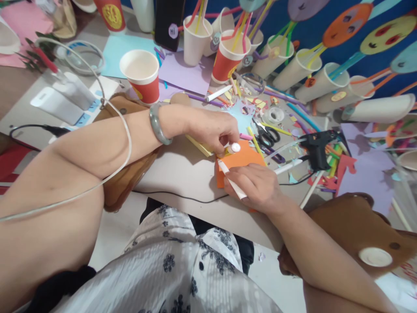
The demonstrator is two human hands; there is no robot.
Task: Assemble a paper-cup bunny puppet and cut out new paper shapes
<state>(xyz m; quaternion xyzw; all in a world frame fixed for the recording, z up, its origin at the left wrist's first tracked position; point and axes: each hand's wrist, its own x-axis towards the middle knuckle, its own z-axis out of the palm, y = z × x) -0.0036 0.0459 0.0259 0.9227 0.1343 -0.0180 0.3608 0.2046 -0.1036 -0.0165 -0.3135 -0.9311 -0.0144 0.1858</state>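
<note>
An orange paper (249,152) lies near the table's front edge, under both hands. My right hand (257,184) grips a white marker (235,184) slantwise, its tip end pointing up and left over the paper. Above the paper's upper left corner, my left hand (216,130) has its fingers curled around a small white round-ended piece (233,148); its exact kind is unclear. A bit of yellow shows beside that piece. Close to my left hand lies a yellow paper strip (199,145). Black-handled scissors (267,134) rest right of the orange paper.
A red-and-white paper cup (140,78) stands behind my left forearm. White cups (195,41) with straws and paper faces line the back. A black glue gun (316,150) is at right, among scraps. A white cable (125,117) crosses my left arm. Brown padded items (339,234) flank me.
</note>
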